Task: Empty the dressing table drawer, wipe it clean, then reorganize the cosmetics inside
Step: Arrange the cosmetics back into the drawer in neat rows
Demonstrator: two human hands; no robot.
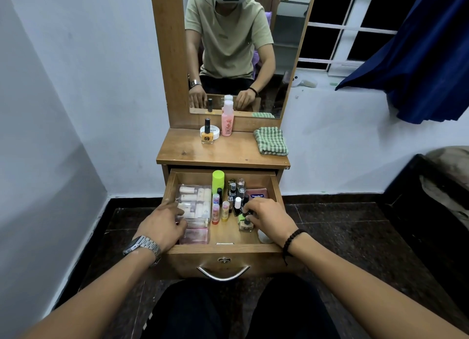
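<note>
The wooden drawer (223, 248) of the dressing table stands pulled open. On its left side lies a clear plastic organiser (195, 206) full of small tubes; my left hand (165, 224) rests on its near edge, fingers spread. Small lip balm sticks (215, 213) stand in the middle with a lime-green-capped bottle (218, 180) behind them. On the right, several nail polish bottles (236, 189) cluster beside a pink Vaseline tin (257, 194). My right hand (266, 218) pinches the cap of a green nail polish bottle (245, 220).
On the tabletop (182, 152) stand a yellow nail polish bottle (207, 135), a white jar (215, 133), a pink bottle (227, 122) and a folded green checked cloth (271, 141). A mirror (236, 47) rises behind. A dark bed frame (431, 199) is at right.
</note>
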